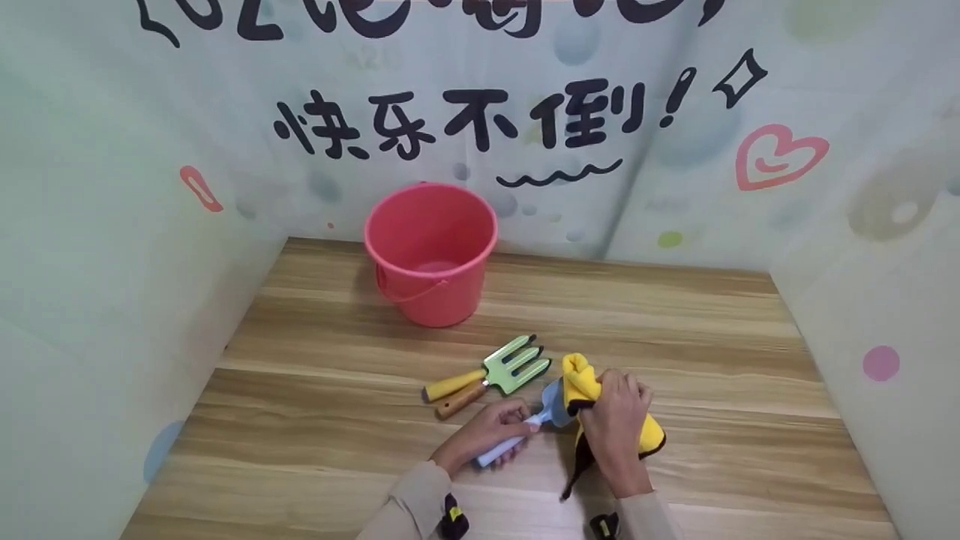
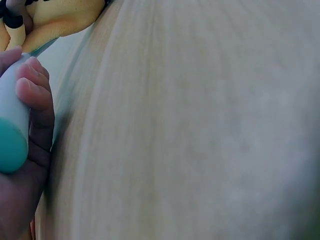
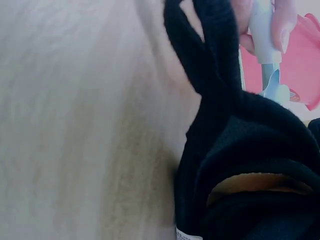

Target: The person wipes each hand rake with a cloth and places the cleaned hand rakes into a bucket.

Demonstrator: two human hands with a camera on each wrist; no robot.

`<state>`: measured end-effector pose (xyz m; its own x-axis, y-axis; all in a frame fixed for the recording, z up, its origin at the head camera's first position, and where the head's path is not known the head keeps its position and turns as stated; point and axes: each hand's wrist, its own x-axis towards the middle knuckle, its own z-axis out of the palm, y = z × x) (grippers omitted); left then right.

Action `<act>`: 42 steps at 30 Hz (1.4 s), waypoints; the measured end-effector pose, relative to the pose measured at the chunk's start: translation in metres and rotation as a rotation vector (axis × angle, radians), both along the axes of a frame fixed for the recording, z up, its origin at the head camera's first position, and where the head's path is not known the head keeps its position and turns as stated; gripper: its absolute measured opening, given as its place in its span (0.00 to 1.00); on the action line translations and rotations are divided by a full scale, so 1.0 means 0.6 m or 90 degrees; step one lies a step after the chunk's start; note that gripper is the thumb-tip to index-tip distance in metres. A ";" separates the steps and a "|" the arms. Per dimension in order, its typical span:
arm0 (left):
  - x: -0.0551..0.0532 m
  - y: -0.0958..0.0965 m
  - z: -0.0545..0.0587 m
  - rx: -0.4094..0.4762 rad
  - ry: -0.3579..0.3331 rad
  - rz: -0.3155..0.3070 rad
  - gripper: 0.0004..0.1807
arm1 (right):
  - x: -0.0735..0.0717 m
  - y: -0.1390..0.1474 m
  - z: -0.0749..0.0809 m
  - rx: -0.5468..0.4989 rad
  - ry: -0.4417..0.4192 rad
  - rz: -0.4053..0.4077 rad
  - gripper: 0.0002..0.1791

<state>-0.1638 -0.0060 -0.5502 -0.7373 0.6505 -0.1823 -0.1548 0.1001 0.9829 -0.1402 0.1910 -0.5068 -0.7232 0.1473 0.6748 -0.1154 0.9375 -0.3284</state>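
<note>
In the head view my left hand [image 1: 491, 429] grips the pale blue handle of a small garden trowel [image 1: 553, 405]. The handle's rounded teal end shows in the left wrist view, with my left fingers [image 2: 36, 87] curled round it. My right hand [image 1: 616, 416] holds a yellow cloth [image 1: 579, 379] with dark edging against the trowel's blade. Part of the blade is hidden under the cloth. The cloth's dark side [image 3: 240, 145] fills much of the right wrist view, with a loop hanging from it.
A green hand fork [image 1: 514, 367] lies left of the trowel; a yellow handle [image 1: 455, 385] and a brown handle [image 1: 460, 399] lie side by side there. Behind them stands a red bucket [image 1: 431, 296] near the back wall. Printed fabric walls [image 1: 840, 300] enclose the wooden tabletop [image 1: 315, 420].
</note>
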 end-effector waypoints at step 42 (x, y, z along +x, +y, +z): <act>-0.004 -0.004 -0.003 0.002 -0.032 0.028 0.15 | 0.005 -0.030 0.007 0.017 -0.098 0.115 0.20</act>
